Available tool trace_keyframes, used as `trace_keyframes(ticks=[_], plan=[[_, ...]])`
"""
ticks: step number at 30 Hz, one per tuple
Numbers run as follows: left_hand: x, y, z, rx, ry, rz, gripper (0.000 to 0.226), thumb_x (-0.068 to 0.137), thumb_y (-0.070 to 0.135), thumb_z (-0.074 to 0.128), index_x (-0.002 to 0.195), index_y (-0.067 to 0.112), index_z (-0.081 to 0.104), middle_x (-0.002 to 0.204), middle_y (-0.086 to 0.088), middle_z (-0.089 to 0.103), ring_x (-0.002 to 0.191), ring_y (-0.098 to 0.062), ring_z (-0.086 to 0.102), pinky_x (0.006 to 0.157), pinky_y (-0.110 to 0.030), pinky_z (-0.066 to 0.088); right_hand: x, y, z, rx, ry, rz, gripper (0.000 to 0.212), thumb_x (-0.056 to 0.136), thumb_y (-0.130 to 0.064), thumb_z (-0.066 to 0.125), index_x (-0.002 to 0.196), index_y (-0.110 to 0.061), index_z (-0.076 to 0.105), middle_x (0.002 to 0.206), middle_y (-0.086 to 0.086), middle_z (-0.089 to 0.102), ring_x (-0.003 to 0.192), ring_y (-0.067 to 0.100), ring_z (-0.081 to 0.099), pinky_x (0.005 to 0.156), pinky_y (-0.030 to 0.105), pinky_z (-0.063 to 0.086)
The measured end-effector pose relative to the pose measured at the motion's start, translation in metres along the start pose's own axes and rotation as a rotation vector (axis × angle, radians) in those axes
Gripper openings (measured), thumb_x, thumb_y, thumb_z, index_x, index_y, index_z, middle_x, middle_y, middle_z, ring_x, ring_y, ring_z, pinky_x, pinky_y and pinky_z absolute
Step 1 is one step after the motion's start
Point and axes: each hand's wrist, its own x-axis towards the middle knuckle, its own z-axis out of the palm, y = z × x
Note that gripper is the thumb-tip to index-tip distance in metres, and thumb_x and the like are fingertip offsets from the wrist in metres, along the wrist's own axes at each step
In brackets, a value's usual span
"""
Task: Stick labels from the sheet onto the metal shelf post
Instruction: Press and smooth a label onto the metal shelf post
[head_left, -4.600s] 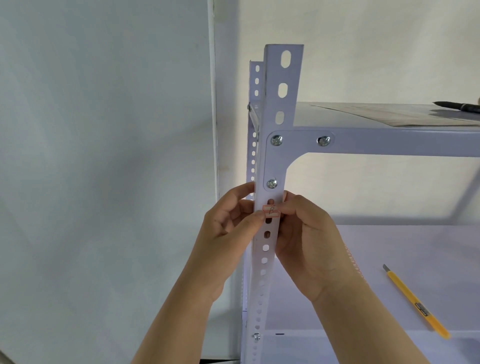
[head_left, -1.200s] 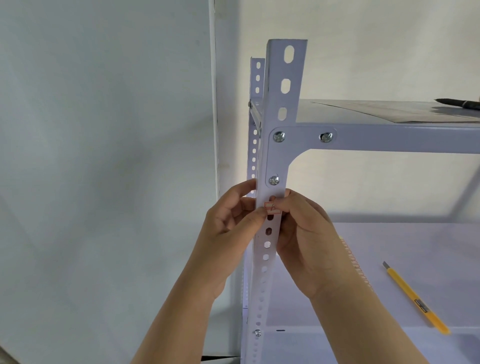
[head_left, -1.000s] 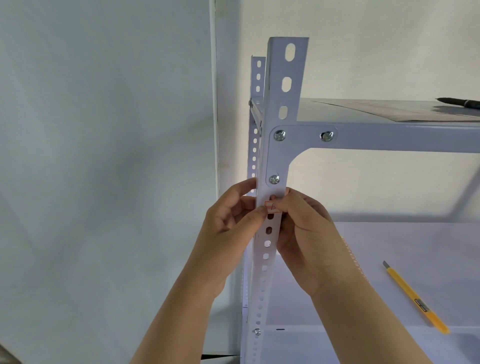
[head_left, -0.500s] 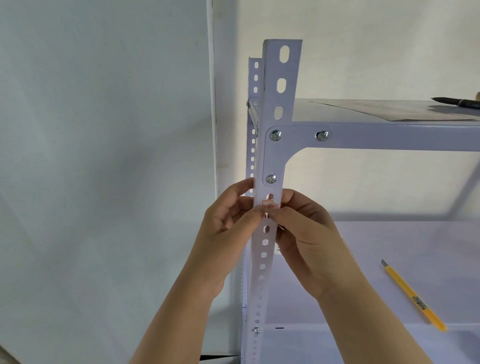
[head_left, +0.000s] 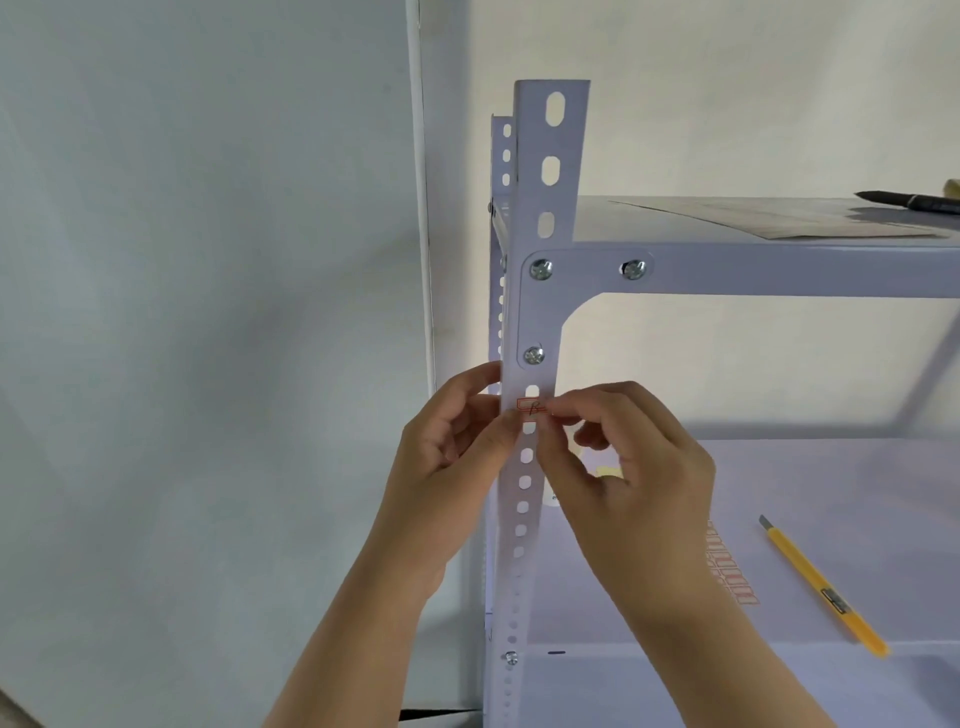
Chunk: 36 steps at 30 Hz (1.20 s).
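Pale wall corner behind white shelving. Nearest: left hand (head_left: 457, 457) clamped round metal shelf post (head_left: 550, 208), thumb pressed beside left end of red-bordered label (head_left: 531, 406). Right hand (head_left: 634, 467) pinching label's right end against post face, just below a bolt. Beyond, on lower shelf (head_left: 831, 478): label sheet (head_left: 732, 577), yellow utility knife (head_left: 821, 582). Farthest, on upper shelf (head_left: 779, 270): black pen (head_left: 909, 200).

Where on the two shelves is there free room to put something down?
Top shelf: bare between the post and the paper. Lower shelf: bare at the back, beyond the knife. Crowded in front, where label sheet and knife lie, and at the post, where left hand and right hand meet at the label.
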Motion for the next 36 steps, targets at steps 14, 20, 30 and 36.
trace_keyframes(ticks=[14,20,30,36], plan=[[0.002,-0.002,-0.003,-0.032,-0.021,0.004,0.033,0.097,0.007,0.062,0.126,0.02,0.068,0.1,-0.005,0.078,0.09,-0.015,0.073,0.085,-0.025,0.057,0.003,0.003,0.01,-0.243,0.094,-0.18,0.014,0.09,-0.009,0.069,0.078,-0.002,0.073,0.07,0.007,0.07,0.06,0.021,0.059,0.063,0.019,0.041],[0.002,-0.002,-0.004,-0.051,-0.038,0.005,0.034,0.098,0.004,0.061,0.127,0.019,0.067,0.103,-0.008,0.078,0.093,-0.016,0.074,0.088,-0.027,0.058,0.004,0.004,0.013,-0.249,0.109,-0.168,0.017,0.089,-0.008,0.067,0.074,-0.002,0.071,0.064,0.007,0.067,0.054,0.025,0.06,0.056,0.026,0.043],[0.004,-0.002,-0.005,-0.022,-0.044,0.015,0.032,0.099,0.005,0.06,0.126,0.019,0.067,0.106,-0.015,0.077,0.099,-0.028,0.074,0.09,-0.032,0.059,0.003,0.006,0.015,-0.306,0.136,-0.238,0.019,0.091,-0.01,0.066,0.075,-0.003,0.072,0.062,0.006,0.067,0.051,0.024,0.058,0.054,0.028,0.043],[0.004,-0.002,-0.005,-0.023,-0.042,0.009,0.032,0.099,0.004,0.06,0.125,0.019,0.067,0.105,-0.015,0.077,0.096,-0.024,0.074,0.089,-0.031,0.059,0.002,0.007,0.016,-0.329,0.135,-0.23,0.02,0.091,-0.011,0.066,0.073,-0.004,0.072,0.059,0.005,0.064,0.048,0.024,0.056,0.052,0.028,0.04]])
